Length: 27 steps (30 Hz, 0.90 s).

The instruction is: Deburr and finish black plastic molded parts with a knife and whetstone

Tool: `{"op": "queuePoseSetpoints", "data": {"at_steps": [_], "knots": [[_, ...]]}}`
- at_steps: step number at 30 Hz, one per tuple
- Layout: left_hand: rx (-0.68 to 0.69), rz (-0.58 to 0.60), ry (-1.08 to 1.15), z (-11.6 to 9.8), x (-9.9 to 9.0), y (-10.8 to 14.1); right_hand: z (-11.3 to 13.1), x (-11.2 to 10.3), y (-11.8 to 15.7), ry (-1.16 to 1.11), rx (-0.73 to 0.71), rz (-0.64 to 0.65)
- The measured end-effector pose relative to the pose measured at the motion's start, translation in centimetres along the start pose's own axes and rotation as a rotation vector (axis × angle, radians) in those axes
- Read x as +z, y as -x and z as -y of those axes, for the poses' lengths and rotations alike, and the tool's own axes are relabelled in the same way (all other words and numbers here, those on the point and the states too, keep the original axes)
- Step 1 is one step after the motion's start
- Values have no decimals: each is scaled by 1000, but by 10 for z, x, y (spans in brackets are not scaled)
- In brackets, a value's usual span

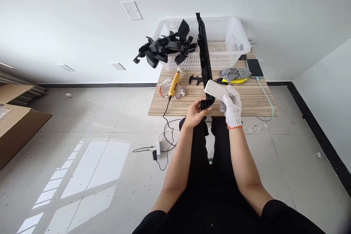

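My bare left hand (195, 113) is closed around the near end of a long black plastic trim piece (204, 55). The piece slants up and away, its far end rising in front of the white basket. In a white knit glove with an orange cuff, my right hand (232, 105) grips a flat white block with rounded corners and a greyish face (216, 90). The block lies against or just over the trim's near end; contact cannot be made out. Beyond my hands, black calipers (195, 79) rest on the slatted wooden table (175, 108).
A white plastic basket (237, 38) stands at the table's back, black plastic parts (167, 45) heaped over its left side. A yellow corded rotary tool (174, 84) lies on a glove (163, 87). To the right are a grey cloth (235, 74), yellow brush (241, 80) and phone (254, 68).
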<state>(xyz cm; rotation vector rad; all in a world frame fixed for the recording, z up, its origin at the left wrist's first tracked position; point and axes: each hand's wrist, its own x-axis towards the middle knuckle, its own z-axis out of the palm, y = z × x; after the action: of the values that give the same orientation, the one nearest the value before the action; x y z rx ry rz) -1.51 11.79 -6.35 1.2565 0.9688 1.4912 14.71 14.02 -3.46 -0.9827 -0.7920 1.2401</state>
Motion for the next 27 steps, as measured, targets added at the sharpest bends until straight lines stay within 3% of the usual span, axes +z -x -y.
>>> {"op": "queuePoseSetpoints", "data": {"at_steps": [3, 8, 12, 14, 19, 21, 24, 27], "knots": [[2, 8, 10, -1, 0, 0, 0, 0, -1, -37, 0, -103], [-52, 77, -12, -1, -1, 2, -1, -1, -1, 26, 25, 49], [-89, 135, -32, 0, 0, 2, 0, 1, -1, 0, 9, -40], [-74, 124, -28, -1, 0, 3, 2, 2, -1, -24, -3, -86], [-69, 80, -9, 0, 2, 2, 4, 4, 0, 74, -20, 10], [-75, 78, -9, 2, 2, 3, 2, 3, -1, 92, -32, -39], [-74, 83, -26, 3, 1, 3, 0, -1, -6, -37, -27, -163], [-88, 100, -59, 2, 1, 2, -1, -7, -10, -204, 7, -169]]}}
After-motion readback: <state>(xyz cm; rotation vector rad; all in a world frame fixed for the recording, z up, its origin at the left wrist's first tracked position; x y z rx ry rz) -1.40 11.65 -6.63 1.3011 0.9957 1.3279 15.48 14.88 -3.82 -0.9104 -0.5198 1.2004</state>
